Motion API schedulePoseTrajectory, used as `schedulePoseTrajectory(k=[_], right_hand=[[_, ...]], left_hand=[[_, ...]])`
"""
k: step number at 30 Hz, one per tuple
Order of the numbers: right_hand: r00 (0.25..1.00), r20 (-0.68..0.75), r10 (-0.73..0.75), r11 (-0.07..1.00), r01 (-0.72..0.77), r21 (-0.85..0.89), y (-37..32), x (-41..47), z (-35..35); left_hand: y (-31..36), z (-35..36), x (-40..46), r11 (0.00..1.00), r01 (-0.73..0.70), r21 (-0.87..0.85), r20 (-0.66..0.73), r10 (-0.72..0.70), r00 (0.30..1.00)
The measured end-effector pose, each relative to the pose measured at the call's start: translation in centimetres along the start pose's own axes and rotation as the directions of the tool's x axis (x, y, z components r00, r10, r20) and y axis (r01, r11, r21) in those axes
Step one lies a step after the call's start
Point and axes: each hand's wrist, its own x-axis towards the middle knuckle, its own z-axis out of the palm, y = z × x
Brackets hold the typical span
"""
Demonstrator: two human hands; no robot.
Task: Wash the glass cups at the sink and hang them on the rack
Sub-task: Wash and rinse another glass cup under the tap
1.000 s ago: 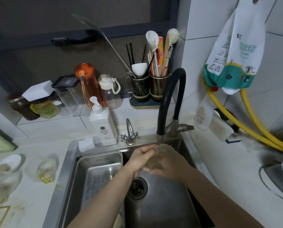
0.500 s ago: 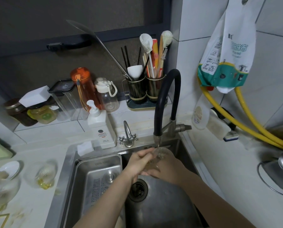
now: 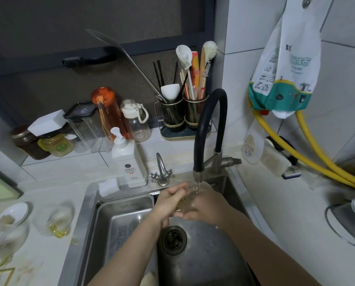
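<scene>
I hold a clear glass cup (image 3: 197, 187) under the running water of the black gooseneck faucet (image 3: 205, 129), above the steel sink (image 3: 205, 263). My right hand (image 3: 208, 206) wraps the cup from below and the right. My left hand (image 3: 170, 200) presses against its left side, fingers stretched toward the rim. Most of the cup is hidden between the two hands. More glass cups (image 3: 58, 219) with yellowish residue stand on the counter at the left, and another glass (image 3: 5, 244) sits near the left edge. No rack is clearly visible.
A perforated steel insert (image 3: 123, 221) fills the left half of the sink. A soap pump bottle (image 3: 129, 159) and a small tap (image 3: 161, 172) stand behind it. Jars, bottles and a utensil holder (image 3: 184, 114) line the ledge. Yellow hoses (image 3: 325, 159) and a pot lid (image 3: 353, 219) are at the right.
Both hands with the cup have stayed under the faucet. The cup's rim now shows more under the stream, and my left fingers have shifted along its side.
</scene>
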Motion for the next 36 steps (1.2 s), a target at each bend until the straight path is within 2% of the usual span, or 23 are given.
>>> schedulePoseTrajectory(k=[2,4,6,9,14,18,21,26,30,33,36], right_hand=[[0.998,-0.054,-0.042,0.999,0.043,0.010,-0.23,-0.06,0.10],[0.997,-0.072,-0.012,0.999,0.009,-0.047,-0.47,-0.02,0.27],[0.998,-0.055,0.017,0.998,-0.021,-0.059,-0.47,0.07,0.36],[1.000,-0.026,-0.006,0.999,0.007,0.035,-0.08,0.13,0.44],[1.000,-0.005,0.004,1.000,-0.004,-0.016,0.17,0.07,0.50],[0.996,0.011,-0.086,0.996,0.086,-0.028,0.31,-0.08,0.01],[0.995,0.098,-0.005,0.997,0.012,-0.073,0.31,0.10,0.55],[0.996,0.078,-0.051,0.997,0.055,-0.046,0.10,0.17,0.65],[0.994,0.106,0.011,0.999,-0.006,-0.044,-0.08,0.20,0.60],[0.992,0.095,-0.089,0.993,0.096,-0.066,-0.01,0.18,0.23],[0.991,0.130,-0.006,0.994,0.020,-0.104,0.18,0.27,0.55]], left_hand=[[0.05,-0.28,-0.11,1.000,-0.002,0.017,-0.003,0.002,1.000],[0.04,-0.20,-0.21,1.000,0.007,0.014,-0.008,-0.007,1.000],[0.06,-0.08,-0.26,1.000,0.015,-0.001,-0.008,-0.015,1.000],[-0.18,-0.16,-0.12,1.000,0.018,0.004,-0.011,-0.018,1.000],[-0.63,0.21,0.11,0.999,0.031,0.034,-0.016,-0.031,0.999],[-0.62,-0.03,0.12,0.999,0.032,0.032,-0.007,-0.032,0.999],[-0.61,-0.08,-0.10,0.998,0.029,0.048,-0.001,-0.029,1.000],[-0.74,-0.59,-0.11,0.999,0.025,0.034,-0.013,-0.024,1.000],[-0.76,-0.61,-0.21,0.999,0.029,0.036,-0.015,-0.028,0.999],[-0.57,-0.64,-0.24,0.999,0.026,0.041,-0.004,-0.026,1.000],[-0.41,-0.36,-0.33,0.996,0.019,0.085,-0.001,-0.019,1.000]])
